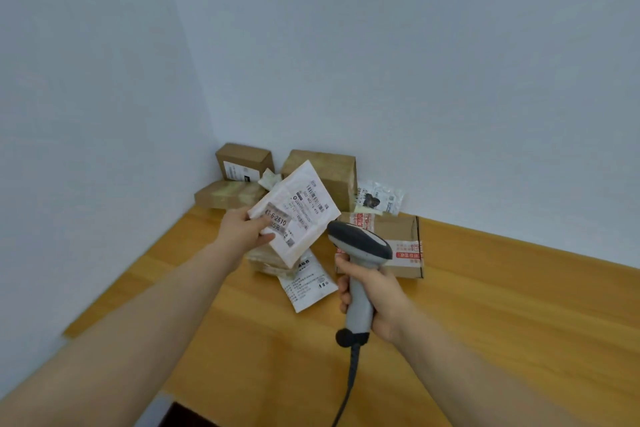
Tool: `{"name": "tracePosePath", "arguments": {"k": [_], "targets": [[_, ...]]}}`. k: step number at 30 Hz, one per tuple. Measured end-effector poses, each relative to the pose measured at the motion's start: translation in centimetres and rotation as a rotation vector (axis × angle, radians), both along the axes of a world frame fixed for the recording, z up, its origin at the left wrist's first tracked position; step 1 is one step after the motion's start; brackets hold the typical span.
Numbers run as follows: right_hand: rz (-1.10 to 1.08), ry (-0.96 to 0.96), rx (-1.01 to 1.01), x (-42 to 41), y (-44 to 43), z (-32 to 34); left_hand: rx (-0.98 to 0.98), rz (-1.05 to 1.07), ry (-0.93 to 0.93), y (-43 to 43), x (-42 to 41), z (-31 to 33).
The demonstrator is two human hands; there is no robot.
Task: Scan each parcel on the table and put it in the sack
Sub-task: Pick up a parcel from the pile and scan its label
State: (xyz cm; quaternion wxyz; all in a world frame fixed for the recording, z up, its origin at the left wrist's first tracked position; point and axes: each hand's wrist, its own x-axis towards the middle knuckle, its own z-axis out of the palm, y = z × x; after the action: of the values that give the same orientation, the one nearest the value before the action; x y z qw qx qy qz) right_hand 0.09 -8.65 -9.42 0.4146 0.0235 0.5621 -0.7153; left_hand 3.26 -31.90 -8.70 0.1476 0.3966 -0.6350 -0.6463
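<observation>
My left hand [246,227] grips a flat white parcel [304,211] by its left corner and holds it tilted above the table, label and barcode facing me. My right hand [372,295] is wrapped around the handle of a grey barcode scanner [360,246], whose dark head points at the parcel's lower right edge, very close to it. Its cable [348,388] hangs toward me. More parcels lie in the table's far corner: brown boxes [325,173], a taped box [398,243] and a white mailer [308,282]. No sack is in view.
The wooden table [485,322] fills the lower frame, with pale walls meeting behind the pile. Two brown boxes [242,163] are stacked at the back left, and a small clear-wrapped packet [379,199] leans against the wall. A dark gap [187,416] shows at the table's near edge.
</observation>
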Motion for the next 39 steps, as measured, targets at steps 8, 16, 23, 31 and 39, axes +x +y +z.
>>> {"name": "tracePosePath", "arguments": {"k": [8,16,23,31,39], "targets": [[-0.018,-0.005,-0.026,1.1,1.6,1.4,-0.074,0.042,0.000,2.6,2.1,0.8],[0.008,0.070,0.004,1.8,2.8,2.4,-0.044,0.019,0.008,4.9,2.4,1.3],[-0.060,0.068,0.002,2.2,3.4,3.6,-0.032,0.007,0.024,6.3,2.5,1.5],[-0.080,0.070,0.020,1.7,3.9,4.4,-0.045,-0.004,0.024,6.4,2.2,1.5],[-0.061,0.088,0.048,1.4,4.1,4.9,-0.046,-0.026,0.003,6.2,1.9,1.6]]}}
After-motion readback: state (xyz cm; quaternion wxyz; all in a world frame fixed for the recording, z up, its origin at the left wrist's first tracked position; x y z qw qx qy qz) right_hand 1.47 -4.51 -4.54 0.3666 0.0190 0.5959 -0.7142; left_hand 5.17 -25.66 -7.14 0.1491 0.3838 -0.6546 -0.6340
